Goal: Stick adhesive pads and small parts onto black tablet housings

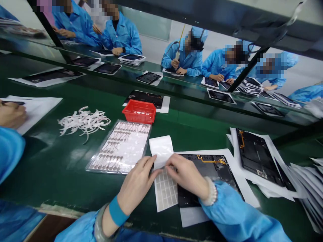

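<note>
A sheet of small greyish rectangular stickers (166,195) lies on the bench in front of me, its white far end (161,148) lifted and curled back. My left hand (138,181) holds this sheet at its left edge between thumb and fingers. The fingertips of my right hand (188,173) are pinched together on the sheet's upper right part; whether a sticker is between them is hidden. Beneath my right wrist lies a black tablet-like panel (209,163) with an orange flex cable, resting on white paper. Left of the sheet is a clear tray (136,144) of small round-ended parts in rows.
A red bin (140,112) stands behind the tray, near another black panel (151,97). White strips (83,122) lie heaped at left, beside a neighbour's hand (12,114). Panels on paper (259,158) are stacked at right. Co-workers in blue sit across a raised shelf.
</note>
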A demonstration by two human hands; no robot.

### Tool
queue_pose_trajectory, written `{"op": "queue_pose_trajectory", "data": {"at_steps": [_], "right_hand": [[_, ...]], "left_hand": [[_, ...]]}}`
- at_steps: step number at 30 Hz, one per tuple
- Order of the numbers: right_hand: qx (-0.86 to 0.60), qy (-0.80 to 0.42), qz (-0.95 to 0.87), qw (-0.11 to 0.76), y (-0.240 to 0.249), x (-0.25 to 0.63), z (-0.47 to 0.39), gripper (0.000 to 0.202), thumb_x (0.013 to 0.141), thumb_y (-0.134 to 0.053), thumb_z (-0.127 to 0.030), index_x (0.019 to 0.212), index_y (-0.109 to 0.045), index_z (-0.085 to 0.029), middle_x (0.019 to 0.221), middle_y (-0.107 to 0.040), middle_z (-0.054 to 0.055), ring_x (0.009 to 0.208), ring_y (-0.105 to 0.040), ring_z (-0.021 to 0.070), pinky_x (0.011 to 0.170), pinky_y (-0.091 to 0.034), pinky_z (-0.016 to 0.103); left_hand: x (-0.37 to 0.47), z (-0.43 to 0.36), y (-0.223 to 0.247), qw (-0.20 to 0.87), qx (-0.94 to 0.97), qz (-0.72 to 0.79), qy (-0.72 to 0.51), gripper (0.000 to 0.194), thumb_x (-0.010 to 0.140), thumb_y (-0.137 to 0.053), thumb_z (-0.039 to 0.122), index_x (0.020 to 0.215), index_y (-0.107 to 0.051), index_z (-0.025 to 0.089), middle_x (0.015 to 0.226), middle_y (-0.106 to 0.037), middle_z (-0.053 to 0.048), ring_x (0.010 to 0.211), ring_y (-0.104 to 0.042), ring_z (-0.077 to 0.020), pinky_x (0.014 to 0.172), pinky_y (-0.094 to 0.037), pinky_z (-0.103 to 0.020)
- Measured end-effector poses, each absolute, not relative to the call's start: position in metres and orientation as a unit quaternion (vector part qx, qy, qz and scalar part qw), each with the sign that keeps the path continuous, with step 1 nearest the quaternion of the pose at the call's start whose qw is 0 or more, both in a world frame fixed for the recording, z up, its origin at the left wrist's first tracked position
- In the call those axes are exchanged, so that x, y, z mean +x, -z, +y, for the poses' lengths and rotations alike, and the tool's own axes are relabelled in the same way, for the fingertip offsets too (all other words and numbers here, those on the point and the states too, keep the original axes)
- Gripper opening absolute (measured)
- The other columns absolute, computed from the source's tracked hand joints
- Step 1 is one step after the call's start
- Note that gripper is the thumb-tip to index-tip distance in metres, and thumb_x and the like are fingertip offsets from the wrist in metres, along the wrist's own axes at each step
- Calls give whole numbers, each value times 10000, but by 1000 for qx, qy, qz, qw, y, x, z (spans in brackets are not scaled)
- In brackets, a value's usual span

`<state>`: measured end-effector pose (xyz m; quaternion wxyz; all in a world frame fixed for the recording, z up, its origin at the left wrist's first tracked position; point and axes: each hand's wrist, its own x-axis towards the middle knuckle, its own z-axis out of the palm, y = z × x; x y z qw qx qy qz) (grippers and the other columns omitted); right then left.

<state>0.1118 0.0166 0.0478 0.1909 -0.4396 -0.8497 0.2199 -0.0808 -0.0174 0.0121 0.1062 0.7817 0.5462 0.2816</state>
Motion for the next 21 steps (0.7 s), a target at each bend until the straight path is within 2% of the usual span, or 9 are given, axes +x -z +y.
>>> {"op": "queue_pose_trajectory", "data": {"at_steps": [3, 6, 9, 11, 16, 19, 21], "right_hand": [[-514, -392, -720, 251, -56, 150, 16, 140, 873, -517, -278, 783, -576, -188, 754, -598, -5, 700, -552, 131, 652, -423, 245], [-559, -451, -652, 243, -50, 178, 9, 186, 844, -550, -340, 746, -573, -183, 723, -587, -6, 687, -536, 139, 658, -417, 264], [-572, -403, -674, 237, -35, 185, -5, 189, 844, -558, -307, 699, -567, -187, 744, -581, 7, 773, -531, 163, 745, -410, 299], [-573, -365, -690, 248, -27, 182, -15, 184, 856, -552, -279, 695, -572, -194, 779, -590, 16, 844, -521, 179, 803, -401, 321], [-599, -311, -700, 234, -22, 175, -28, 162, 835, -578, -194, 674, -596, -203, 845, -601, 26, 937, -501, 203, 875, -366, 368], [-613, -292, -700, 220, -22, 176, -33, 167, 833, -578, -183, 670, -600, -206, 860, -601, 28, 953, -489, 210, 874, -356, 380], [-620, -285, -698, 217, -20, 176, -36, 172, 837, -574, -185, 668, -602, -209, 863, -602, 29, 954, -481, 215, 871, -354, 388]], "left_hand": [[-65, -26, -18, 37, 864, 444, -234, 280, 926, -420, 174, 1182, -531, 200, 1006, -602, -78, 866, -589, -231, 734, -498, -369], [-42, -29, -19, 42, 936, 302, -175, 297, 873, -422, 30, 1076, -561, 196, 1035, -621, -45, 910, -572, -205, 767, -468, -331], [-24, -25, -14, 20, 961, 238, -139, 152, 868, -475, 55, 853, -563, 177, 875, -617, -26, 791, -566, -186, 655, -436, -310], [-17, -23, -9, 0, 970, 208, -125, 132, 866, -502, 78, 789, -539, 179, 798, -586, -15, 742, -552, -182, 607, -409, -314], [-9, -43, -2, -3, 977, 149, -151, 39, 887, -528, 163, 857, -552, 168, 829, -593, -20, 758, -540, -177, 625, -414, -306], [-10, -54, -4, 48, 968, 176, -173, 28, 891, -533, 173, 892, -560, 170, 876, -618, -17, 771, -545, -168, 669, -428, -294], [-16, -53, -6, 57, 959, 211, -179, 75, 900, -514, 151, 947, -569, 171, 949, -633, -23, 848, -556, -179, 738, -432, -305]]}}
